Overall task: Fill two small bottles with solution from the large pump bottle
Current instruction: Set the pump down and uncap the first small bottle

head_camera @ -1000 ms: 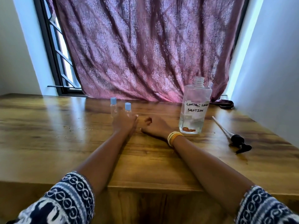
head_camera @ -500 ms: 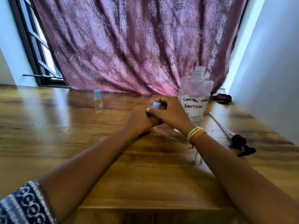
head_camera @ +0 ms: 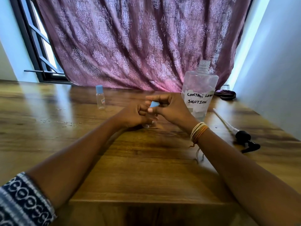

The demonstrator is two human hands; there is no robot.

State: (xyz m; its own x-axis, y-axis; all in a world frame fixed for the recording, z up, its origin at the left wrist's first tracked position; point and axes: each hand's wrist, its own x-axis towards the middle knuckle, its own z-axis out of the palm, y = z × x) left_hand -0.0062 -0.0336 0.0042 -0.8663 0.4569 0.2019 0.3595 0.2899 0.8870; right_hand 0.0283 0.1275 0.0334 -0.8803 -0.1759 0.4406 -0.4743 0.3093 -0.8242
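My left hand [head_camera: 133,115] is wrapped around a small clear bottle [head_camera: 147,125] that stands on the wooden table [head_camera: 146,168]; only its base shows below my fingers. My right hand [head_camera: 169,106] pinches that bottle's blue cap [head_camera: 154,104] between thumb and fingers. A second small clear bottle [head_camera: 100,99] with a blue cap stands alone to the left, farther back. The large clear bottle [head_camera: 199,92], labelled "contact lens solution", stands open-necked just right of my right hand, with a little liquid at the bottom.
The black pump head with its long white tube [head_camera: 241,136] lies on the table at the right. A dark small object [head_camera: 225,94] lies at the back right. A purple curtain [head_camera: 138,43] hangs behind, with a window [head_camera: 40,46] on the left.
My left hand took one small bottle from the pair and brought it toward the table's middle. My right hand came onto its blue cap and now pinches it with fingers spread wider.
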